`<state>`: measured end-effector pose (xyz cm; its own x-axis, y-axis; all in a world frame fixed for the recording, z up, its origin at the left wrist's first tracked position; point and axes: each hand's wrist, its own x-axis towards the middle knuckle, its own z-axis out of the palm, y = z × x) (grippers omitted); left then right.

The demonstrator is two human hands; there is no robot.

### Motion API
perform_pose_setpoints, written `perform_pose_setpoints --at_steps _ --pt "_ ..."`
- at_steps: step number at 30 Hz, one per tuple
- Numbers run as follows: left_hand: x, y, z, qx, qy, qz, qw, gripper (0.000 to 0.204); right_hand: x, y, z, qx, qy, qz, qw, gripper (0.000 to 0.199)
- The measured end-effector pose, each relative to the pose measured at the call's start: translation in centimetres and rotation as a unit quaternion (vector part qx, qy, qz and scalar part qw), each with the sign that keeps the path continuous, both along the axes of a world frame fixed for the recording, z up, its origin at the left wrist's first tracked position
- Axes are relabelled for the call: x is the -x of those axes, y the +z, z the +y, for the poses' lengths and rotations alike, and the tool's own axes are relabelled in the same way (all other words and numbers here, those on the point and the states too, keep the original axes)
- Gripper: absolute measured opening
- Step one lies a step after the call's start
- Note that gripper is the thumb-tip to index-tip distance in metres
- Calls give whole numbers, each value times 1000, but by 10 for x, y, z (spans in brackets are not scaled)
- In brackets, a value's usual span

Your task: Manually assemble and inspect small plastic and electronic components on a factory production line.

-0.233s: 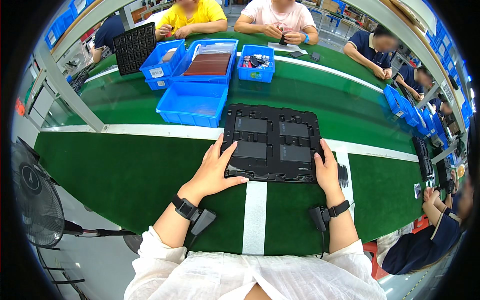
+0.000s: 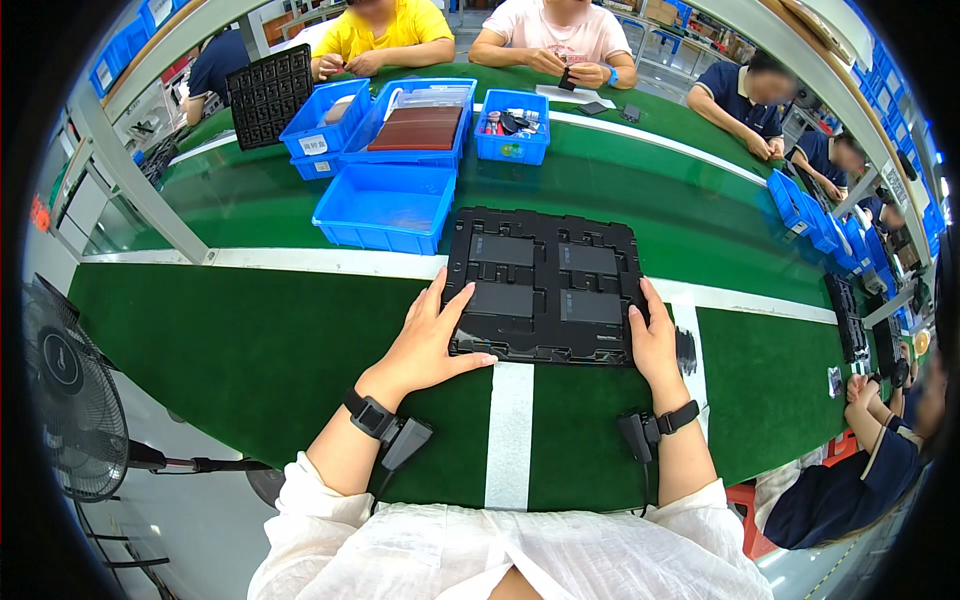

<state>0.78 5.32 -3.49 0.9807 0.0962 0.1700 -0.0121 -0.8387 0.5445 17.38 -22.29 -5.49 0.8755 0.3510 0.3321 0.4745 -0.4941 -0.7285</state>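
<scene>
Head view: a black moulded tray (image 2: 545, 285) holding four dark flat modules lies on the green tabletop (image 2: 250, 350). The left hand (image 2: 432, 335), fingers spread, grips its near-left corner; the right hand (image 2: 652, 340) clasps its right edge. An empty blue bin (image 2: 385, 208) sits just beyond.

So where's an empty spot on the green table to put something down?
The widest bare patch is the green cloth left of the left hand, below the white stripe. A narrower strip lies right of the right hand. Green belt also shows beyond the black tray. It is crowded up at the blue bins, and the tray fills the space between the hands.
</scene>
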Motion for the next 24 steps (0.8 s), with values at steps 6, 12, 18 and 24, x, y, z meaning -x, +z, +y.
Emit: perform_pose_setpoints --at_steps 6,12,18,24 --pt "0 -1 0 1 0 -1 1000 95 2 2 1 7 -6 -2 1000 45" --pt "0 -3 1 -2 -2 -9 1000 95 1 0 1 3 -3 -9 1000 44" --pt "0 -3 1 -2 -3 -9 1000 95 -1 -1 0 0 0 -8 1000 44" --pt "0 -2 0 -3 2 -2 1000 95 0 0 0 -3 3 -6 1000 44"
